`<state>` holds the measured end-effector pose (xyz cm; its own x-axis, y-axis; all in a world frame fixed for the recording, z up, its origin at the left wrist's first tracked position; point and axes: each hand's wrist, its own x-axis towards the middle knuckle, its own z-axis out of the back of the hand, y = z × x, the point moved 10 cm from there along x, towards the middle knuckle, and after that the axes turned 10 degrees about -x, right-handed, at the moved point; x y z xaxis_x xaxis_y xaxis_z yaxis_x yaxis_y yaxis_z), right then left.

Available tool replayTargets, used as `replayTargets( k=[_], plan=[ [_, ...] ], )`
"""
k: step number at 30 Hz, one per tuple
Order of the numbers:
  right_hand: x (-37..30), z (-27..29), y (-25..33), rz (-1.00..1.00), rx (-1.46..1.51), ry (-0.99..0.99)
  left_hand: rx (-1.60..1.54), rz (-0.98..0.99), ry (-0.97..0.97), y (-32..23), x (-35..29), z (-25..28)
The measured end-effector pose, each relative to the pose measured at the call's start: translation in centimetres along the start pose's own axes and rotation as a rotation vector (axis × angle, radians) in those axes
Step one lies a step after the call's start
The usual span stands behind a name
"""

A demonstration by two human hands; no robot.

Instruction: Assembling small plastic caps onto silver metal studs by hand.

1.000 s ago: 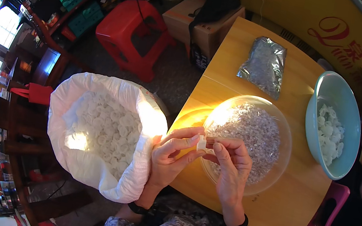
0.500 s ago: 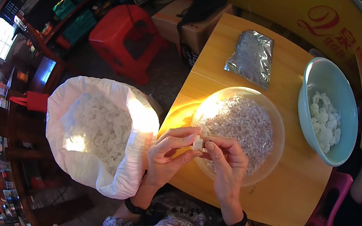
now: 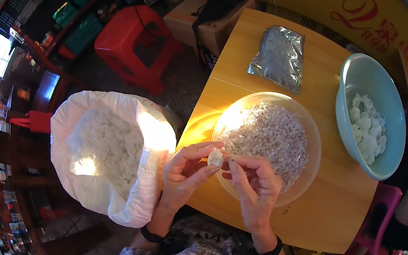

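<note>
Between the thumb and fingers of my left hand (image 3: 180,177) is a small white plastic part (image 3: 215,157), roughly ring-shaped. My right hand (image 3: 257,193) pinches a thin clear piece (image 3: 227,159) against the part's right side; its exact shape is too small to make out. Both hands hover over the near left rim of a round clear bowl (image 3: 310,168), which holds a heap of short, thin transparent pieces (image 3: 274,138). Left of my left hand stands an open white woven sack (image 3: 154,143) full of white translucent plastic parts (image 3: 112,148).
A light blue basin (image 3: 345,102) with several white parts (image 3: 369,129) stands on the right of the wooden table (image 3: 328,222). A silvery clear bag (image 3: 279,56) lies at the back. A red stool (image 3: 128,35) stands beyond the sack; a pink chair (image 3: 388,226) and another person (image 3: 407,208) are at right.
My view has shifted slightly. The white part has turned in my left fingers and shows a rounder side; my right fingers sit a little farther from it.
</note>
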<state>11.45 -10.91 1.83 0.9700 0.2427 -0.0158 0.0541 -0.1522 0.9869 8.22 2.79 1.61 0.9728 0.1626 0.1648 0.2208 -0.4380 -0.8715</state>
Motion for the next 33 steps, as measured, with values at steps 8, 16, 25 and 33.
replayTargets(
  k=[8, 16, 25, 33],
  plan=[
    [0.2, -0.1, -0.4, 0.003, -0.045, -0.005, -0.016, 0.088, -0.055, 0.7, 0.0, 0.7],
    [0.1, -0.3, -0.4, -0.014, -0.091, -0.007, 0.042, 0.044, -0.038, 0.2, 0.1, 0.6],
    [0.3, -0.3, -0.4, 0.028, -0.176, -0.011, 0.042, 0.049, -0.017, 0.2, 0.0, 1.0],
    [0.0, -0.2, -1.2, -0.024, -0.105, -0.006, 0.156, 0.014, 0.040, -0.3, 0.0, 0.7]
  ],
)
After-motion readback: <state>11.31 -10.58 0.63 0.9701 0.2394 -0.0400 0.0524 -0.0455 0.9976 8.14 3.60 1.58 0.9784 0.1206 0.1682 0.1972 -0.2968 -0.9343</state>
